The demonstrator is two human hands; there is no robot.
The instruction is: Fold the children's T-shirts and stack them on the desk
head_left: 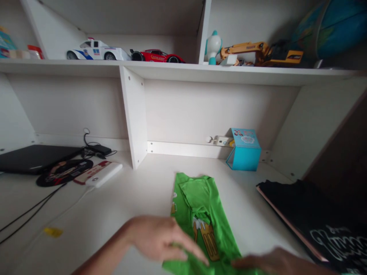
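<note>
Lying on the white desk: a green T-shirt, folded into a long strip with a beer-mug picture facing up. Its near end is by the front edge.
Left hand: on the shirt's near left corner, fingers stretched out long. It is blurry, so one cannot tell if they pinch the cloth.
Right hand: low on the shirt's near right edge. Its fingers are hard to see, so the grip cannot be told.
What could go wrong: a quick tug would likely open the folded sides or bunch the cloth. The shirt might also slide off the front edge.
Desk top: smooth, with a laptop, a blue box and a black shirt at the right.
Room: white shelves above hold toy cars, a toy digger and a globe.
</note>
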